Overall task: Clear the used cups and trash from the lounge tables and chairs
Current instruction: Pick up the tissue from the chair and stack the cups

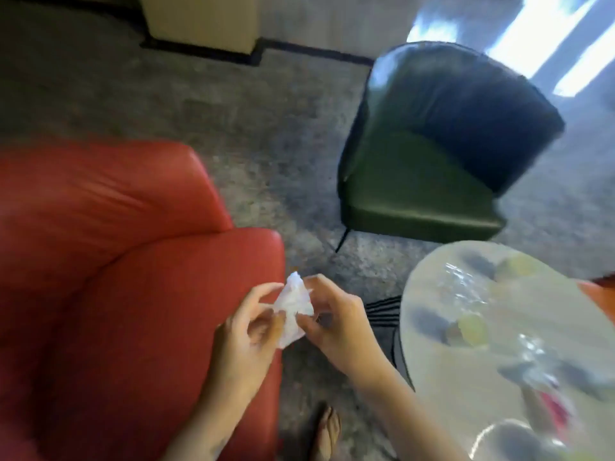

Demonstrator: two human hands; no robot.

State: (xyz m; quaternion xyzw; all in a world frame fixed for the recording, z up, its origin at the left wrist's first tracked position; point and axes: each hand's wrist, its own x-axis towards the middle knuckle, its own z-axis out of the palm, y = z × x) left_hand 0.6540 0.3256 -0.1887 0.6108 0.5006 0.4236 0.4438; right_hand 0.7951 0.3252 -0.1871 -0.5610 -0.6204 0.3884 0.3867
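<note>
A crumpled white tissue (pixel 294 304) hangs between both hands above the front edge of the red armchair (pixel 109 261). My left hand (pixel 248 331) pinches its left side and my right hand (pixel 332 319) pinches its right side. On the round pale table (pixel 432 377) at the lower right lie blurred pieces of clear plastic wrap (pixel 462 282), two yellowish pieces (pixel 472 329), and a clear cup (pixel 509 440) at the bottom edge. Something red (pixel 554 407) lies near the cup.
A dark green armchair (pixel 422 191) stands on the grey carpet beyond the table. A beige pillar with a dark base (pixel 199 24) rises at the back. A foot in a sandal (pixel 327 434) shows between the red armchair and the table.
</note>
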